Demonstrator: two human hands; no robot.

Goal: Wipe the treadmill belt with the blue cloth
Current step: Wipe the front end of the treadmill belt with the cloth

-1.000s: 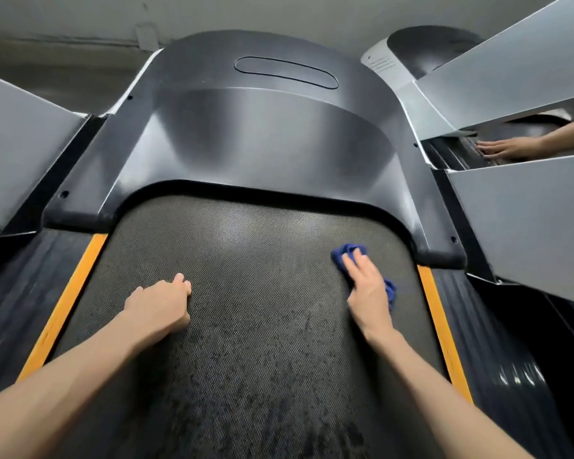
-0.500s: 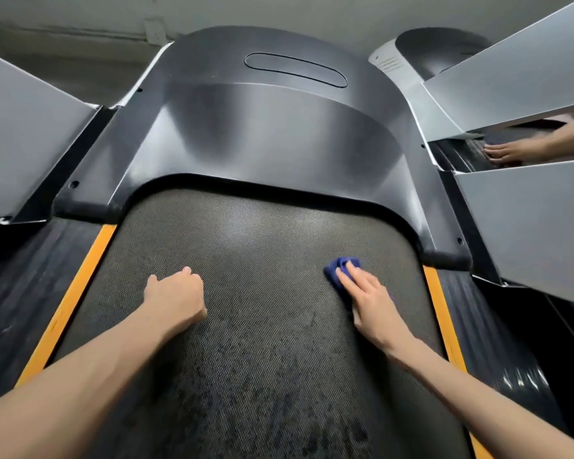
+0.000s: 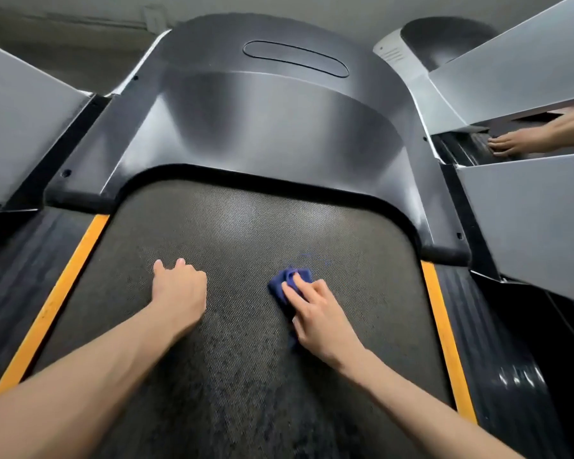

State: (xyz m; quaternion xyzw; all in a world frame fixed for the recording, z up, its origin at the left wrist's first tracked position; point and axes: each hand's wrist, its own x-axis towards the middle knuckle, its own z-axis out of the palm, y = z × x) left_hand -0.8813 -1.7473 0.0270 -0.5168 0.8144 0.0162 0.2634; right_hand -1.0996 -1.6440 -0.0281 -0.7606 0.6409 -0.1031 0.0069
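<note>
Head cam, looking down the deck: R hand (image 3: 322, 318) is on the blue cloth (image 3: 287, 280), palm down, fingers lightly bent and laid over the top, pressing it to the treadmill belt (image 3: 246, 226). Thumb's tucked out of sight, so can't tell if it pinches. Cloth is bunched small, most of it under the hand, w/ a dark-blue lump poking out past the fingertips and a sliver showing by the palm on the thumb side. It sits on the belt just right of ctr, well short of the front edge and well in from the right orange stripe (image 3: 444, 339). L hand (image 3: 179, 289) is down on the belt too, left of ctr, beside the cloth but apart from it, bare belt btwn. Its fingers are curled into a loose fist, nothing in it, thumb and one fingertip poking fwd. Both forearms reach in from the bottom of the view. Belt is dark w/ a dotted texture, blotchy nr the bottom, paler up front. Left orange stripe (image 3: 52, 303) runs along the other belt edge, black ribbed side rail (image 3: 17, 276) outside it. Ahead, the glossy black motor cover (image 3: 262, 127) arches over the belt's front end. Gray panels (image 3: 527, 220) stand either side. Far right, btwn two of them, another person's hand (image 3: 511, 144) lies flat, fingers out, on the next machine.
</note>
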